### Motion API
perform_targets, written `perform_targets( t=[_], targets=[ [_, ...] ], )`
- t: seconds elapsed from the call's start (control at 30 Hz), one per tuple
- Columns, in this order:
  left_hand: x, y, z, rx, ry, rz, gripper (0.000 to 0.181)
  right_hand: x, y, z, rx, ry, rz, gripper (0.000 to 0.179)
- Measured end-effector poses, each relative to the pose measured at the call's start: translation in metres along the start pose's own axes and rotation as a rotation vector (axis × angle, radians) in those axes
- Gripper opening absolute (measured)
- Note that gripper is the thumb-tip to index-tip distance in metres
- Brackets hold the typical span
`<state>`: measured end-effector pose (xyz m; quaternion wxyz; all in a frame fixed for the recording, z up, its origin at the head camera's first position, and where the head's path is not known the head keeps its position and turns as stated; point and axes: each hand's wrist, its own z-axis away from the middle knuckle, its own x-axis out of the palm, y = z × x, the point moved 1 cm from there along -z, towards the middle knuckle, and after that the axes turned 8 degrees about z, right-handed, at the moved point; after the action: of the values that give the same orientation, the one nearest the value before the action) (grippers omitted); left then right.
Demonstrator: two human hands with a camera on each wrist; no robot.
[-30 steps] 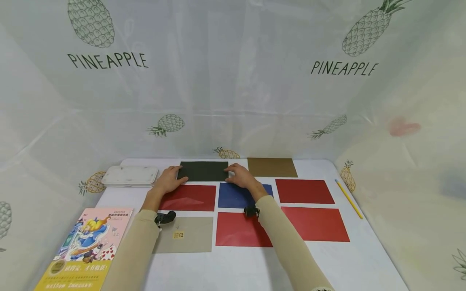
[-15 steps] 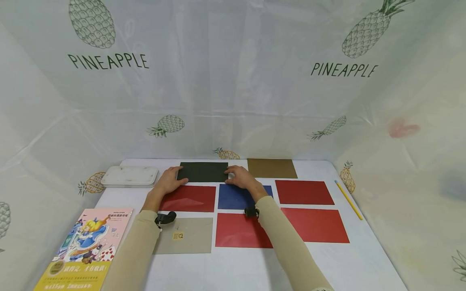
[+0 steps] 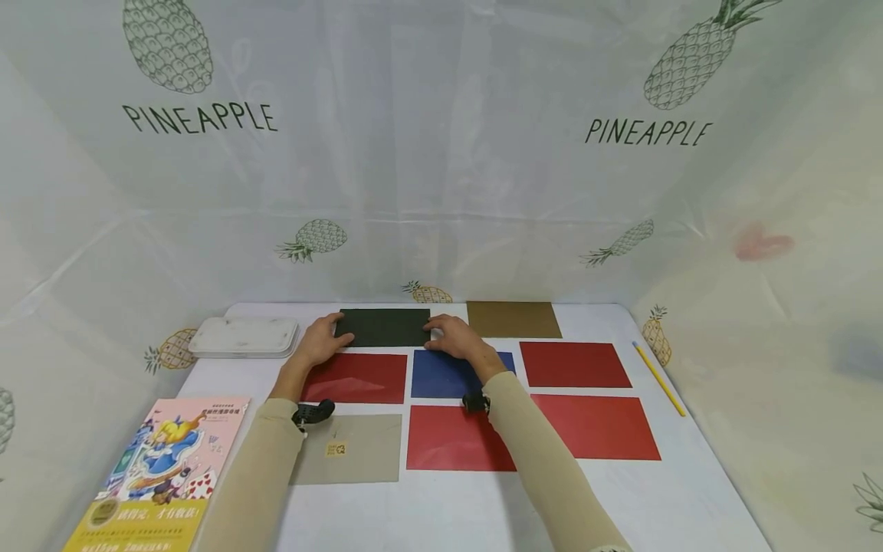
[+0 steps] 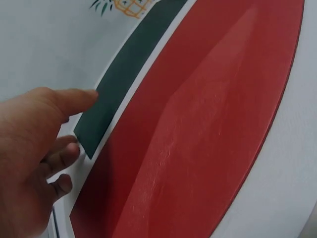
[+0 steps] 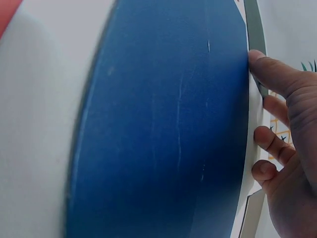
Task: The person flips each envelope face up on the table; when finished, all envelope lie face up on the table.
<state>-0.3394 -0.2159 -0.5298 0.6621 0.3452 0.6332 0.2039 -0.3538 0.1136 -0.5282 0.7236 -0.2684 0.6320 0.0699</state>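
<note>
A flat dark green paper rectangle (image 3: 384,328) lies at the back of the white table. My left hand (image 3: 320,341) is at its left end, thumb and fingertips right at the edge and corners. At the opposite end, my right hand (image 3: 455,336) has its fingertips on the short edge. Both hands have spread, relaxed fingers, not curled round it. In front lie a glossy red rectangle (image 4: 198,99), close below my left hand, and a blue one (image 5: 163,119), partly covered by my right hand and forearm in the head view.
A brown rectangle (image 3: 514,320) lies back right; more red ones (image 3: 576,364) and a beige one with a yellow label (image 3: 372,448) lie in rows. A white case (image 3: 243,337), a picture book (image 3: 162,460) and a yellow pencil (image 3: 660,379) lie near the sides.
</note>
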Motion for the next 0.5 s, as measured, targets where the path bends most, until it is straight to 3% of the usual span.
perform_targets(
  t=[0.2,0.5],
  targets=[
    [0.0002,0.0046,0.0022,-0.068,0.044,0.037,0.06,0.0003,-0.0024,0.0007,-0.011,0.019,0.011,0.045],
    [-0.0008,-0.0021,-0.0021,-0.161,0.065,0.306,0.06,0.0007,-0.0026,0.0015,-0.005,0.025,-0.012,0.046]
  ],
)
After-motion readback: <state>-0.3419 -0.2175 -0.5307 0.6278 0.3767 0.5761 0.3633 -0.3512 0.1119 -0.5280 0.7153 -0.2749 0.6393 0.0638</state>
